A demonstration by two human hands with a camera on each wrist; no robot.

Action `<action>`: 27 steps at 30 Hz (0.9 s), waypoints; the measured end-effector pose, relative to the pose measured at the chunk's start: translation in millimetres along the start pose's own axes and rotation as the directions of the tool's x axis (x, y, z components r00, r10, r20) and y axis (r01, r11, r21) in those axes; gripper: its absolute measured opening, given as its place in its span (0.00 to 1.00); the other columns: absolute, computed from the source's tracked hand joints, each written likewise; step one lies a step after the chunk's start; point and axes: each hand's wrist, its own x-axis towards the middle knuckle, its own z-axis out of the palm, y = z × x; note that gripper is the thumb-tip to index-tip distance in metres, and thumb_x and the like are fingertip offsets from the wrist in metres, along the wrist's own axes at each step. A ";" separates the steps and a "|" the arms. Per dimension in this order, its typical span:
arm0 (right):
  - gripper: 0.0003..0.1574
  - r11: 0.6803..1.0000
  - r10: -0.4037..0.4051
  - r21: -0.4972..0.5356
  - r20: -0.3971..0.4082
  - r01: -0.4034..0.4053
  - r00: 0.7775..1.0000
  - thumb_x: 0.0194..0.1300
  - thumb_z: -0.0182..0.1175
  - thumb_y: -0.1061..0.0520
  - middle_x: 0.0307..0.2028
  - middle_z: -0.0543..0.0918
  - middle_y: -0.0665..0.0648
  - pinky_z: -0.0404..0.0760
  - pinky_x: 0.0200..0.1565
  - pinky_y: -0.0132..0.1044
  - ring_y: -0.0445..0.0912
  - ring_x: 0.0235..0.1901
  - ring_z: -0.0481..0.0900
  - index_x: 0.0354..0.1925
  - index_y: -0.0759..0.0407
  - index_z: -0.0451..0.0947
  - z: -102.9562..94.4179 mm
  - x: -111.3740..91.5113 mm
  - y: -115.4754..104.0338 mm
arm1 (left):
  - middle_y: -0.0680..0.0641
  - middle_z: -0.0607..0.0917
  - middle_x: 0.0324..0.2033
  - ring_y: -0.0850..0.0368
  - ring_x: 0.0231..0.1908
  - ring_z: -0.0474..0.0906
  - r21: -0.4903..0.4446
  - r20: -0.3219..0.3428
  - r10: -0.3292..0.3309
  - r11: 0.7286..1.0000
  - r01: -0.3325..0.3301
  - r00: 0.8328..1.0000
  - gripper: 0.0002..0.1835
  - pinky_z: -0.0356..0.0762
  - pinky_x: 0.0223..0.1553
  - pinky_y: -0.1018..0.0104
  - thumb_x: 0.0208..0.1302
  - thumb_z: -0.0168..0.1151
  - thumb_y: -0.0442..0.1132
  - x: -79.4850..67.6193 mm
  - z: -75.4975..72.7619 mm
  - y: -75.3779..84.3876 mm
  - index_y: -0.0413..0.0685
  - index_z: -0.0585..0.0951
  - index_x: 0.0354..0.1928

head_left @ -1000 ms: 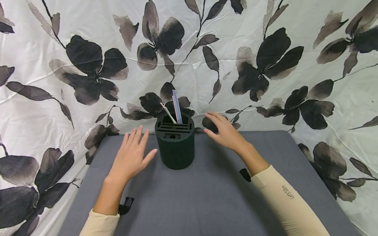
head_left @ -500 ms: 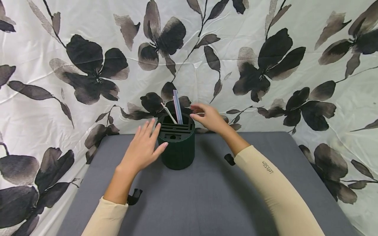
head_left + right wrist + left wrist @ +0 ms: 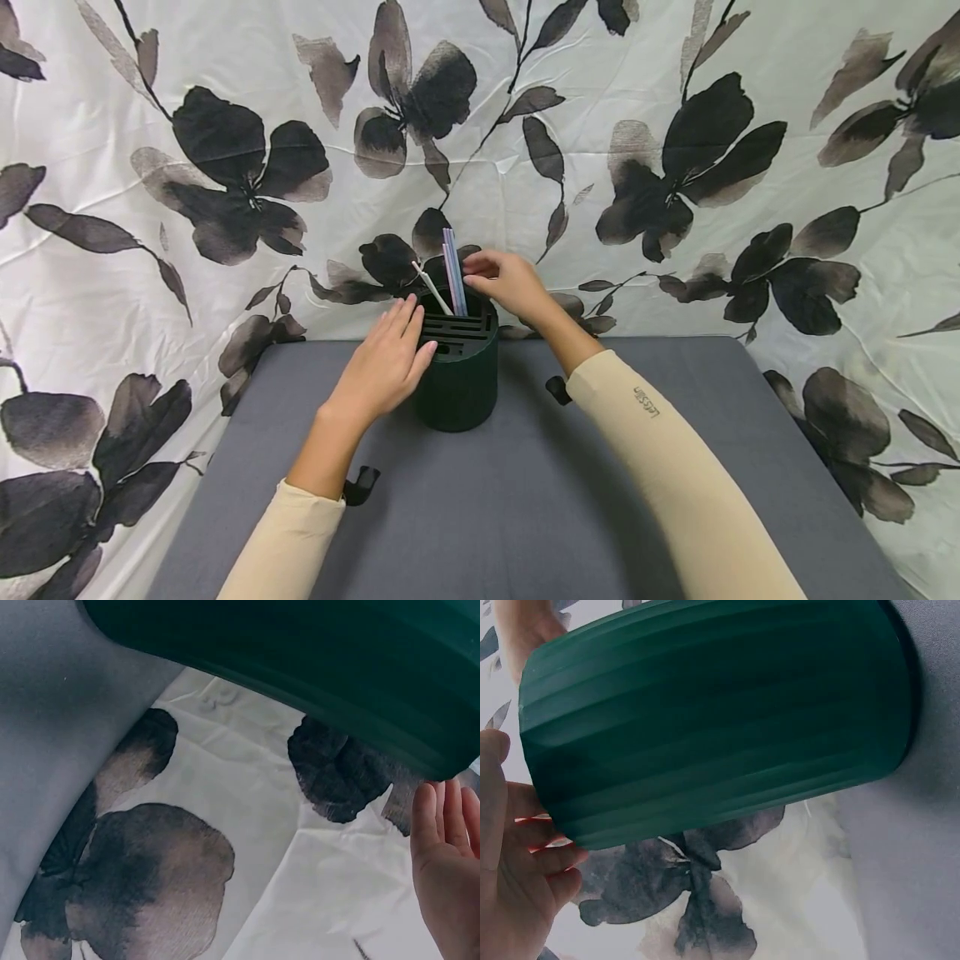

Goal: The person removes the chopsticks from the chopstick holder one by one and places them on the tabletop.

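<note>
A dark green ribbed pen holder (image 3: 457,396), with a slotted black top, stands upright at the back of the grey table. From its open rear compartment rise several thin pink, lilac and blue straw-like sticks (image 3: 454,275). One whitish stick (image 3: 432,288) leans left there. My left hand (image 3: 384,362) is at the holder's upper left rim, fingers fairly straight; in the left wrist view its fingertips meet the holder's upper edge. Over the right rim, my right hand (image 3: 510,287) has loosely bent fingers and thumb close beside the sticks. Contact with them cannot be made out.
The grey tabletop (image 3: 480,517) spreads in front of the holder. Directly behind it hangs a white cloth (image 3: 540,217) with dark printed flowers. A black wrist strap piece (image 3: 363,486) shows beneath the left forearm, and another black piece (image 3: 558,389) by the right.
Both hands have moved inward to the holder, the left to the rim's left side, the right leftward to beside the sticks. The right fingers have bent more. The holder has stayed put.
</note>
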 end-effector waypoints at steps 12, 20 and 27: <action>0.15 0.999 0.003 -0.049 -0.061 -0.006 0.998 0.71 0.67 0.53 0.48 0.89 0.58 0.85 0.53 0.45 0.51 0.48 0.87 0.51 0.59 0.85 13.0 8.8 -6.9 | 0.35 0.59 0.79 0.41 0.81 0.50 0.002 0.038 0.027 1.000 -0.027 0.999 0.37 0.51 0.80 0.44 0.82 0.39 0.55 10.0 9.5 -4.4 0.33 0.60 0.78; 0.12 0.998 -0.001 -0.059 -0.100 -0.005 0.995 0.71 0.67 0.54 0.46 0.90 0.58 0.85 0.51 0.44 0.50 0.46 0.87 0.48 0.59 0.87 18.8 5.3 -9.5 | 0.33 0.58 0.79 0.40 0.82 0.46 -0.035 0.026 0.037 0.999 -0.036 0.999 0.36 0.50 0.80 0.43 0.82 0.41 0.52 5.8 10.4 -2.3 0.31 0.58 0.78; 0.12 0.998 -0.014 -0.068 -0.123 0.006 0.992 0.70 0.67 0.55 0.45 0.90 0.58 0.85 0.50 0.44 0.50 0.45 0.87 0.47 0.60 0.87 19.5 2.5 -11.4 | 0.33 0.58 0.79 0.39 0.81 0.47 -0.036 0.021 0.048 0.998 -0.048 0.999 0.35 0.51 0.79 0.43 0.81 0.41 0.49 4.2 11.5 -1.2 0.30 0.58 0.78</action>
